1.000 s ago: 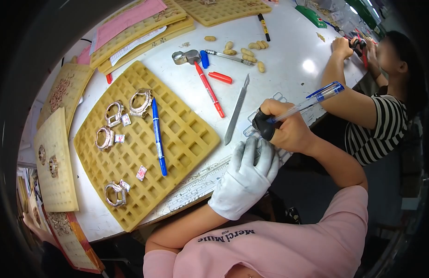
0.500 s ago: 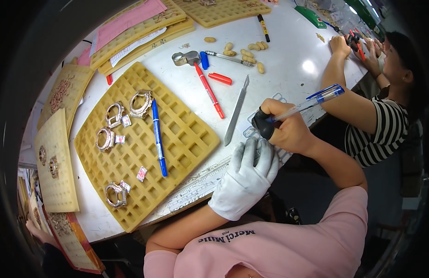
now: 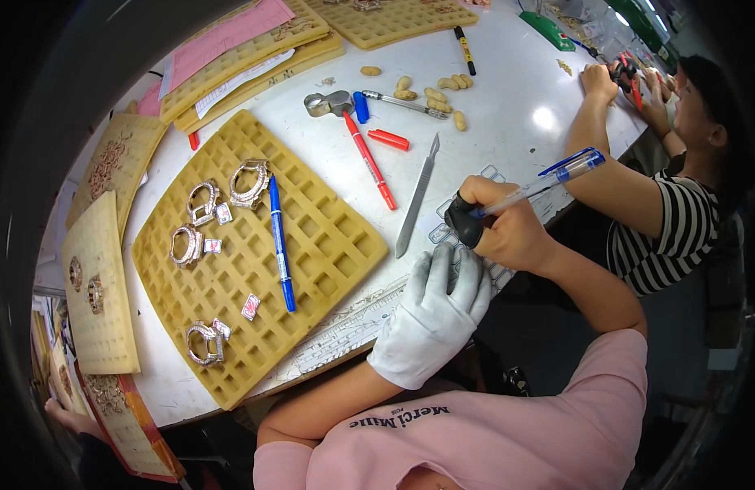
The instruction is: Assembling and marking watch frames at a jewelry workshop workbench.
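Observation:
My right hand (image 3: 508,230), with black covers on its fingertips, grips a clear pen (image 3: 534,189) whose blue cap is fitted on its upper end. The pen's tip is hidden behind the fingers, over a sheet of small blue-edged labels (image 3: 439,233). In a white glove, my left hand (image 3: 436,314) lies on that sheet with its fingers stretched out, just below the right hand. Left of both hands, a yellow waffle-pocketed tray (image 3: 333,273) carries several stone-set watch cases (image 3: 248,201), small marked labels (image 3: 249,307) and a blue marker (image 3: 280,245).
A scalpel (image 3: 416,202), an uncapped red marker (image 3: 369,162), its cap (image 3: 388,140), a loupe (image 3: 338,102) and several peanuts (image 3: 436,105) lie beyond my hands. More trays (image 3: 100,286) stand left, with others stacked at the back. A co-worker (image 3: 663,212) sits on the right.
Almost nothing differs. My right hand and the pen have shifted very slightly; my left hand stays on the label sheet.

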{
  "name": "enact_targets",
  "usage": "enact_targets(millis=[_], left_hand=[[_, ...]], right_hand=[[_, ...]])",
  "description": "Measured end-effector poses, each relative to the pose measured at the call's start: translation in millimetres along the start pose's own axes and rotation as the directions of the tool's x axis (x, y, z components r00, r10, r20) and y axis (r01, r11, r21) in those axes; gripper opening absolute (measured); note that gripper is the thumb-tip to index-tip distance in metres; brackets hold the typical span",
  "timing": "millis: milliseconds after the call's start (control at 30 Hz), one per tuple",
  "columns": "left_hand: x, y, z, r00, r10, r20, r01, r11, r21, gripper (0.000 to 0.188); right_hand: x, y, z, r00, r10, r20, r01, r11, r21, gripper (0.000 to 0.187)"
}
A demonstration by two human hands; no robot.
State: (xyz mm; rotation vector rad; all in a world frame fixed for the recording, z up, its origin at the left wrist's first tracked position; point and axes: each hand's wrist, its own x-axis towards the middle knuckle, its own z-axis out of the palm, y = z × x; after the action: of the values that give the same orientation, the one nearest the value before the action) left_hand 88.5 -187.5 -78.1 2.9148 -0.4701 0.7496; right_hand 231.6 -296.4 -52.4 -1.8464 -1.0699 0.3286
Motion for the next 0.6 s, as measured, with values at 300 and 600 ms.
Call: enact_targets(millis=[300, 600], left_hand=[[0.1, -0.1, -0.6, 1.000, 0.000, 0.013, 0.000, 1.000, -0.013, 0.033], [-0.1, 0.1, -2.9, 1.000, 0.003, 0.031, -0.002, 1.000, -0.021, 0.035]], right_hand=[[-0.3, 0.1, -0.3, 1.000, -0.026, -0.012, 0.026, 0.999, -0.018, 0.015], [-0.4, -0.7, -1.8, 1.000, -0.016, 0.021, 0.016, 1.000, -0.010, 0.015]])
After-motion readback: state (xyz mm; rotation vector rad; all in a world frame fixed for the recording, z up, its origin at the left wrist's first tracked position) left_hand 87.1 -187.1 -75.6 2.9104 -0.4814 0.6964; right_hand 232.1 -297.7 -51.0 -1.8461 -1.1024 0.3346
